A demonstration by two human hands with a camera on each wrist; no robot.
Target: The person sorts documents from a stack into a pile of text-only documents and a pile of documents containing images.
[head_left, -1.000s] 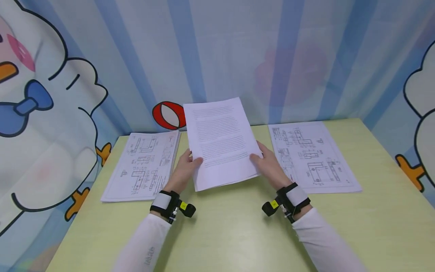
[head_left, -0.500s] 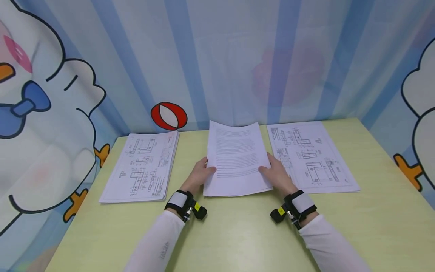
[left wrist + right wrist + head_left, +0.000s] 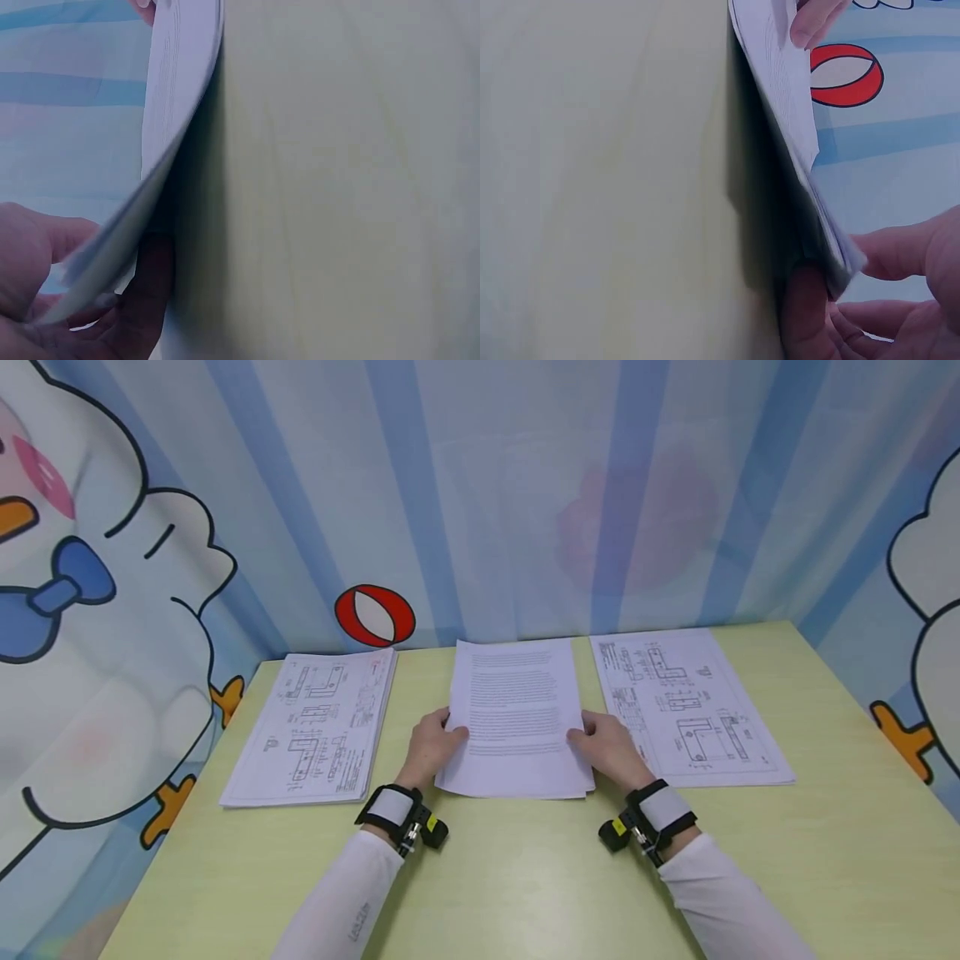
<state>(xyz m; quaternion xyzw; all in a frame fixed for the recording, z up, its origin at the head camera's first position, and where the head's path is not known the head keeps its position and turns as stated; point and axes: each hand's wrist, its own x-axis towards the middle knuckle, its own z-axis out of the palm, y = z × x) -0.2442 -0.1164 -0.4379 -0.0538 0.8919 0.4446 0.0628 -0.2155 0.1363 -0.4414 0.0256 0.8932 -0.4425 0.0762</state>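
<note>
A stack of printed paper sheets (image 3: 517,718) covered in lines of text lies over the middle of the table, between both hands. My left hand (image 3: 432,745) pinches its left edge, thumb on top and fingers beneath. On the opposite edge my right hand (image 3: 611,747) grips the same way. In the left wrist view the stack's edge (image 3: 176,142) bends up where the thumb and fingers hold it. The right wrist view shows several layered sheets (image 3: 810,187) between thumb and fingers, with a dark shadow below them. At the lower right corner the sheets are slightly uneven.
To the left lies a thick pile of technical drawings (image 3: 311,731). More drawings (image 3: 690,706) lie to the right, close beside my right hand. Behind the pale yellow-green table (image 3: 525,885) hangs a striped blue curtain (image 3: 517,510) with cartoon prints.
Both hands have lowered the text sheets from a raised, tilted position down to the table. The stack has shifted right overall, then slightly left, and flattened. The side piles stay put.
</note>
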